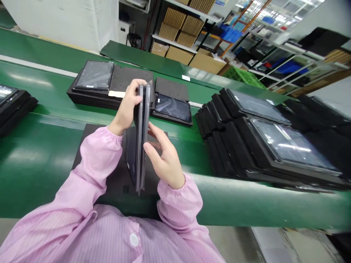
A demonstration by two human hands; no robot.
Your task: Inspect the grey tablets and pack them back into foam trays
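Observation:
Both my hands hold a thin grey tablet [142, 138] upright on its edge, seen edge-on, over a black foam tray [90, 146] on the green bench. My left hand [127, 107] grips the upper left side with the fingers curled over the top. My right hand [164, 157] presses on the right face near the lower half, fingers wrapped against it. Both wrists are in pink striped sleeves.
A black tray [120, 86] with a tablet [94, 75] lies behind on the green conveyor [49, 95]. Another tablet [173, 107] lies right of my hands. Stacked foam trays with tablets [274, 142] fill the right. A further tray [11, 102] is at far left. Shelves with boxes [186, 33] stand behind.

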